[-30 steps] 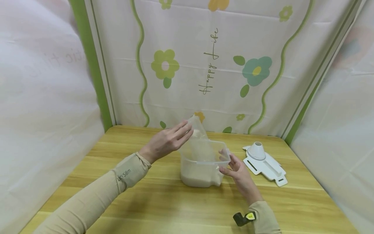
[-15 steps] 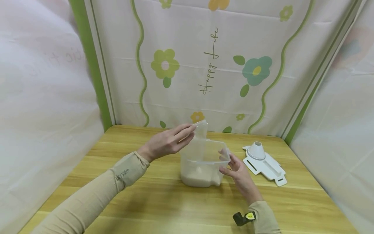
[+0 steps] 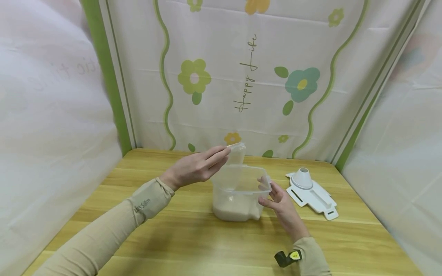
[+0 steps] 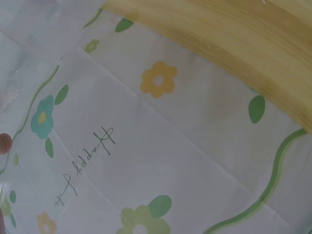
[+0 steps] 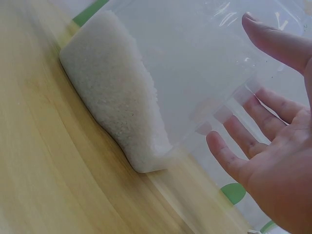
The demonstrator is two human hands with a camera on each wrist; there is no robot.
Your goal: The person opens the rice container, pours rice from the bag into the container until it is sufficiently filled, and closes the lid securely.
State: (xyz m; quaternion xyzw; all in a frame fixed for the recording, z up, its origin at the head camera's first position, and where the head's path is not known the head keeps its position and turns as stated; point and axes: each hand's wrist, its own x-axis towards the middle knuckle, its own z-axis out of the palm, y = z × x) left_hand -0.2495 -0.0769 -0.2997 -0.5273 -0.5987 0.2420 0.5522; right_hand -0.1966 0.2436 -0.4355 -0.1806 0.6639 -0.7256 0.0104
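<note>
A translucent plastic container (image 3: 221, 197) stands upright on the wooden table, with white rice (image 3: 232, 211) in its bottom. In the head view my left hand (image 3: 198, 165) pinches the top of a clear plastic bag (image 3: 236, 157), which hangs down into the container's mouth. The left wrist view catches just a fingertip (image 4: 5, 144) at its left edge. My right hand (image 3: 281, 203) grips the container's right end, thumb in front and fingers behind. In the right wrist view, the right fingers (image 5: 234, 129) reach along the container wall beside the sloping rice (image 5: 112, 92).
To the right of the container lies a white plastic lid-like piece (image 3: 319, 197) with a cone (image 3: 304, 178) standing on it. A flowered curtain (image 3: 221, 96) hangs behind the table (image 3: 193, 245), and pale sheets hang at both sides.
The bag's top has come down a little and leans to the right, with my left hand shifting slightly. My right hand stays at the container.
</note>
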